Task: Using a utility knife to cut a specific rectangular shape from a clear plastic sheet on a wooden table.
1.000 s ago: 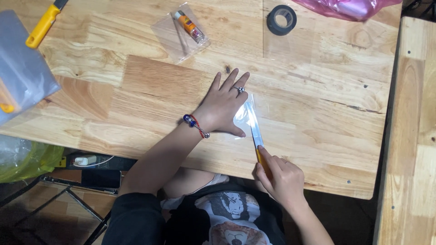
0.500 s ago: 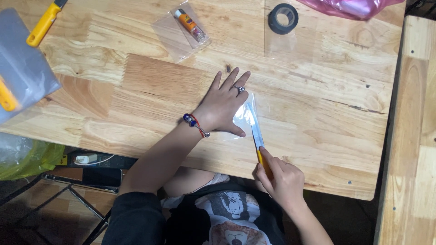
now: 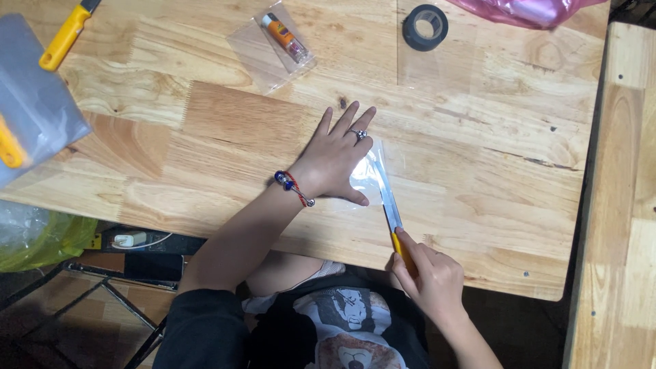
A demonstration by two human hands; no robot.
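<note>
Under the flat left hand (image 3: 335, 160), plastic (image 3: 365, 174) meets the right-hand (image 3: 427, 277) knife (image 3: 388, 198).

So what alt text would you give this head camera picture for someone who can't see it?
Seen from above, a person's left hand lies flat on a clear plastic sheet on a wooden table, while the right hand draws a yellow-handled knife along it. Farther off lie a roll of black tape and a bagged orange tube.

The left hand (image 3: 336, 160) hides most of the clear plastic sheet (image 3: 369, 174).
</note>
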